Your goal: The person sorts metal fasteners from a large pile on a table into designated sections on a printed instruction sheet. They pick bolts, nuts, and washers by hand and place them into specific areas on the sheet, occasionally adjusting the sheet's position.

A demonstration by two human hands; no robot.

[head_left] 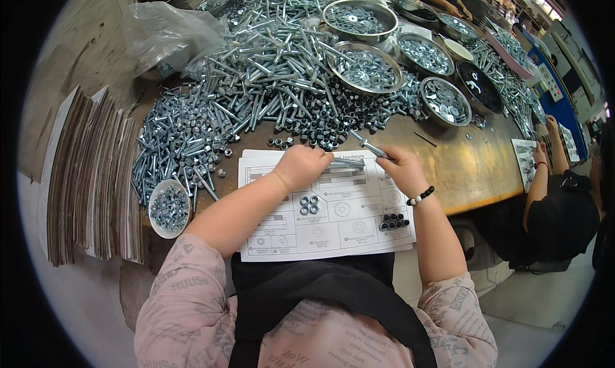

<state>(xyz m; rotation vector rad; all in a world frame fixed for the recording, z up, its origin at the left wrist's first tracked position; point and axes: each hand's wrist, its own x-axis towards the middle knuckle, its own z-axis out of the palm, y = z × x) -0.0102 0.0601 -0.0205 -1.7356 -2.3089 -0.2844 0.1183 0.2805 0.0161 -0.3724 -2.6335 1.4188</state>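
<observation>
A stack of printed sheets [323, 243] with part drawings lies in front of me at the table's edge. My left hand [303, 168] is closed on the ends of long silver bolts [349, 165], which lie low over the sheet's upper part. Between the fingers of my right hand [405, 170] are long bolts [371, 146], pointing up and left toward the pile. Silver nuts [309, 205] sit grouped on one printed box. Several black nuts [393, 222] stand in rows on another box, below my right wrist.
Beyond the sheets rises a big heap of bolts [256, 60], with loose black nuts [320, 121] along its near edge. Steel bowls of washers [366, 66] stand behind. Stacked cardboard [90, 182] and a white bowl [186, 219] are at left. Another person's arm [540, 175] is at right.
</observation>
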